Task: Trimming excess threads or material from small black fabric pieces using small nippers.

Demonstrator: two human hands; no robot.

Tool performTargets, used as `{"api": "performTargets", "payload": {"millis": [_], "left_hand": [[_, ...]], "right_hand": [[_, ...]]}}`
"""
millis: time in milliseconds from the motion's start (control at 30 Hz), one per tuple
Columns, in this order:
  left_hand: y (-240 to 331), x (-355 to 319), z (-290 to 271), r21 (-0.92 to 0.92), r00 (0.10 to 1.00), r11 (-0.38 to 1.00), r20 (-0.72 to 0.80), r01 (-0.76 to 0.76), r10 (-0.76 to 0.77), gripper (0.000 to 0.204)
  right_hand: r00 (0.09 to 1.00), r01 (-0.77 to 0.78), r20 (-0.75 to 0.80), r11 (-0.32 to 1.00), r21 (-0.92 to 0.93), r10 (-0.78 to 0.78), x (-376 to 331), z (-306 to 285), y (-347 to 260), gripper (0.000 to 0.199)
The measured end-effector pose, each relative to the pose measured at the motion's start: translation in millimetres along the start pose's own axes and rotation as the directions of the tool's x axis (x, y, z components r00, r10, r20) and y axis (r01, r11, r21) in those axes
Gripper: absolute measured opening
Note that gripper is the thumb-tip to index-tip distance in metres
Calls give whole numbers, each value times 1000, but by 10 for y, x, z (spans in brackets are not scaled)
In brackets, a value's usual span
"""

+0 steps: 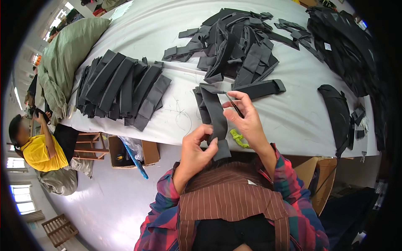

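Near the table's front edge, my left hand point(198, 146) pinches the lower part of a dark grey fabric strip point(215, 115), thumb and fingers closed on it. The strip runs away from me, and its near end hangs toward the edge. My right hand point(247, 119) grips a slim dark pointed tool point(235, 105) that looks like tweezers; its tip is at the strip's far end. Under the held strip lies another dark fabric piece point(201, 106). A bright yellow-green object point(239, 138) lies beside my right wrist; its kind is unclear.
Left of my hands lies a row of similar strips point(119, 90); beyond them is a loose heap point(238, 44). Black garments point(345, 50) cover the right side. A green-grey sack point(69, 54) stands left. Below are a cardboard box point(150, 151) and a person in yellow point(44, 152).
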State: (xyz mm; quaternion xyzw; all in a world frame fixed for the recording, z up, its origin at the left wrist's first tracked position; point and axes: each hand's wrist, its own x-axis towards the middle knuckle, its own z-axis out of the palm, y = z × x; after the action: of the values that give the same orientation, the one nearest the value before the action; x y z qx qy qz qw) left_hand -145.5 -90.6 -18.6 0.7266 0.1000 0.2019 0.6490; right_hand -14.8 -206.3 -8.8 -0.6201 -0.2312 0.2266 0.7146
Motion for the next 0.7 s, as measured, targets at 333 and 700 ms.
{"api": "performTargets", "payload": {"millis": [333,700], "left_hand": [[152,41,19,130,981,974,-32,-185,190,32],[160,138,-59,-418,945,848,127,326,-300,61]], "right_hand": [[993,-115,19,959,258,114,3,45,-135,39],[994,-9,112,995,97,-2,-136,246,-43,38]]}}
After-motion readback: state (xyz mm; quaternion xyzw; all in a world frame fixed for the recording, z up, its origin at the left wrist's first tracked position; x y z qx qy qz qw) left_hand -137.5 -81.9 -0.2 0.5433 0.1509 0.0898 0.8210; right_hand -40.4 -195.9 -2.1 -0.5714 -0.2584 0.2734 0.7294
